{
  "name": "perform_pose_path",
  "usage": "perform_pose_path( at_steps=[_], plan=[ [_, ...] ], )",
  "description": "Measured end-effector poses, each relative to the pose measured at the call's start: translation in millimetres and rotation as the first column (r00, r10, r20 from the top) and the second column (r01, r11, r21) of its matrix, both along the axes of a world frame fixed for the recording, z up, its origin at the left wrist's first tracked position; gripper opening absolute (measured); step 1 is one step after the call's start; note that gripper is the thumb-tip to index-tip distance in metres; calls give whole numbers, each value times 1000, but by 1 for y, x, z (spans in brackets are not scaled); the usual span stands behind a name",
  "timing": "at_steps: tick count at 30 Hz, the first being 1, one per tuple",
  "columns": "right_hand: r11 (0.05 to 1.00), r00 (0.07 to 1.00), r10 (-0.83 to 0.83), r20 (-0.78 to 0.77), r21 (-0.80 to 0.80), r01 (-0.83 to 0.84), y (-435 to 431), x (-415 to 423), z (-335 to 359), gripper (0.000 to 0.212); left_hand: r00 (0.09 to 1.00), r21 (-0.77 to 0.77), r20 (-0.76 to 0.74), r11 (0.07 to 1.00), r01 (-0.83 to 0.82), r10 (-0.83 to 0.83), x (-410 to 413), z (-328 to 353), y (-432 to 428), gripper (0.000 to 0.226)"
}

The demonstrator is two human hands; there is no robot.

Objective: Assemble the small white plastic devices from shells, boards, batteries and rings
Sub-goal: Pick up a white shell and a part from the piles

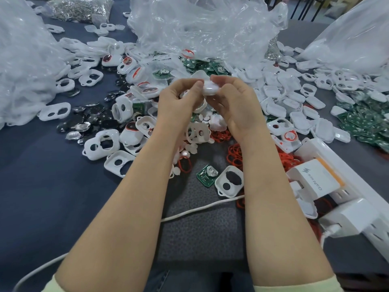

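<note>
Left hand [179, 100] and right hand [233, 102]: fingers curled, pinching one white shell [210, 88] between them; raised above desk [42, 186].

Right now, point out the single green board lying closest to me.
In the head view, the green board lies flat on the grey mat just below centre, immediately left of a white shell and below the red rings.

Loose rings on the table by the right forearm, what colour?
Orange-red rings; the head view shows them plainly.
</note>
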State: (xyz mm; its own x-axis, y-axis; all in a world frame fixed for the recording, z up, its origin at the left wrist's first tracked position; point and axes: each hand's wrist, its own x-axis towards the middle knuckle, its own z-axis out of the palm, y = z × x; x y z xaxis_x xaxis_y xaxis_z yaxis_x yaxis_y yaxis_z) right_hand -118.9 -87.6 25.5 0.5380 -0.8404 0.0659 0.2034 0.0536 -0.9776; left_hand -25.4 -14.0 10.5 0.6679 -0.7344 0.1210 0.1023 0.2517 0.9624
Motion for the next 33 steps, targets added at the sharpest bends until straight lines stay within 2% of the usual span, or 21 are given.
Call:
perform_pose_path(
  at_steps=[4,8,11,13,18,23,25,27,29,31,33],
  plan=[
    [1000,1000,5,15,-29,-4,0,-1,-1,32,998,-3,-58,1000,-11,10,0,1,-2,13],
    [997,996,17,-87,-75,-23,-1,0,-4,42,999,32,24,999,-38,37,0,-1,-3,14],
    [988,981,-19,-191,-155,-11,-2,-2,-7,31,999,4,-46,1000,-6,6,-1,1,-3,14],
    [989,984,-30,-176,-147,4,-2,-3,-7,24,994,-30,-107,999,17,-20,-1,2,-3,21],
    [989,981,-43,-190,-149,15,-4,-4,-8,25,999,-3,-38,999,37,-37,0,0,-2,25],
    [994,983,-31,-183,-108,12,-5,-4,-8,34,994,-8,-33,995,102,-102,-1,-3,-4,24],
    [992,985,-60,-164,-116,41,-3,-4,-6,28,993,-8,-40,994,108,-108,-2,-4,-4,19],
    [984,982,-38,-183,-176,6,-1,-4,-4,17,997,43,37,997,64,-66,-2,-5,-4,16],
    [955,969,6,-247,-286,-79,3,-5,-2,12,992,97,127,995,11,-23,-3,-4,-3,23],
    [911,947,-18,-319,-395,-116,5,-5,0,15,987,115,158,993,-23,5,-1,-3,-3,31],
    [890,925,-119,-362,-451,-62,4,-6,0,24,980,123,196,992,-38,13,-1,-1,-1,33]
  ],
)
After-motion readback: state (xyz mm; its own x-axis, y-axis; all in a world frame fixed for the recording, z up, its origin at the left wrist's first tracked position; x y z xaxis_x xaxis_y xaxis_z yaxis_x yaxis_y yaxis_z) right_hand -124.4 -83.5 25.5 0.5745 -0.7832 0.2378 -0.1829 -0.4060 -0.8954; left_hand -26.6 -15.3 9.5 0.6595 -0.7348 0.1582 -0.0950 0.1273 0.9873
